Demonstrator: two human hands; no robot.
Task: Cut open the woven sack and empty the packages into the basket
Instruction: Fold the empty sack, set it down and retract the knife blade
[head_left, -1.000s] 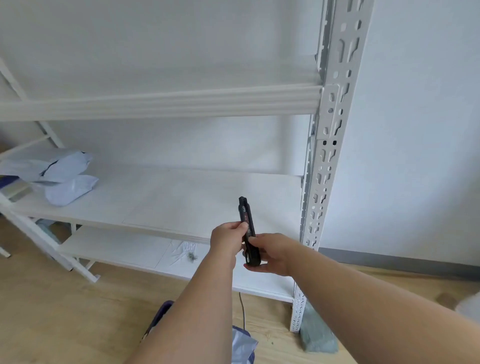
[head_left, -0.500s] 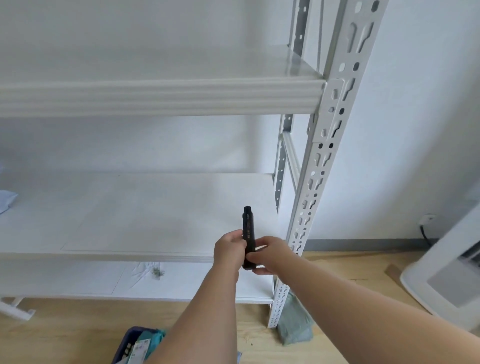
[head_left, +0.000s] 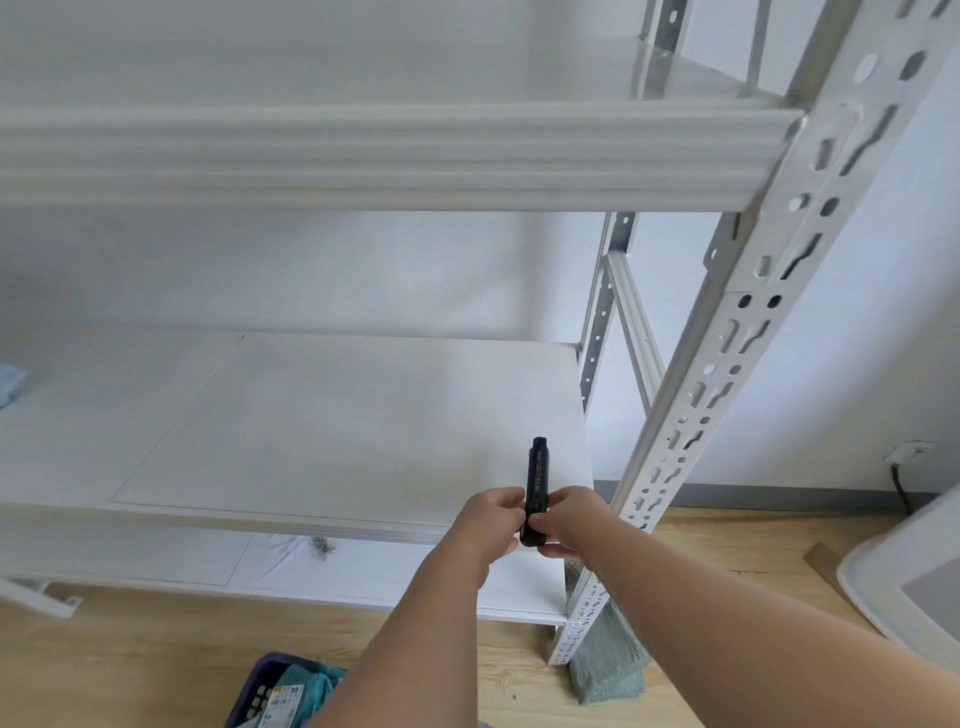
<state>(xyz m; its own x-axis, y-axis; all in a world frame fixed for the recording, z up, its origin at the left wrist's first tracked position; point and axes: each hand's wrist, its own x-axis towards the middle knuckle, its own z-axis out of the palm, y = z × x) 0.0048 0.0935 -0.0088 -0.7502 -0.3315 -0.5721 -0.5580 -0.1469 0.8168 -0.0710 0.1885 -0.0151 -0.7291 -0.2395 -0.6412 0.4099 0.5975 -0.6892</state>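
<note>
Both arms reach forward from the bottom of the view, and the two hands meet around a slim black utility knife (head_left: 535, 488) held upright in front of the shelving. The left hand (head_left: 491, 525) has its fingers curled against the left side of the knife's lower body, while the right hand (head_left: 569, 522) pinches the same lower part from the right, thumb across the front. The upper half of the knife stands clear above the fingers; whether a blade is out at the top cannot be told.

Behind the hands stands a white metal shelving rack with a slotted, perforated upright post (head_left: 737, 332) running diagonally up the right side. Its middle white shelf board (head_left: 322, 426) lies just behind the knife, a thick ribbed upper shelf beam (head_left: 363, 156) crosses the top, and a lower shelf (head_left: 363, 577) shows beneath the hands. A small pale blue package (head_left: 9, 382) peeks in at the far left edge of the middle shelf.

On the light wooden floor (head_left: 130, 665), a dark purple plastic basket (head_left: 260, 696) sits at the bottom edge, just left of the left forearm, with a teal package (head_left: 311, 683) and a labelled parcel (head_left: 283, 704) inside it. A grey-green cloth (head_left: 608, 660) lies at the foot of the post. A white rounded appliance (head_left: 909, 571) stands at the right edge, near a wall socket (head_left: 909, 449) with a black cable. The woven sack is out of view.
</note>
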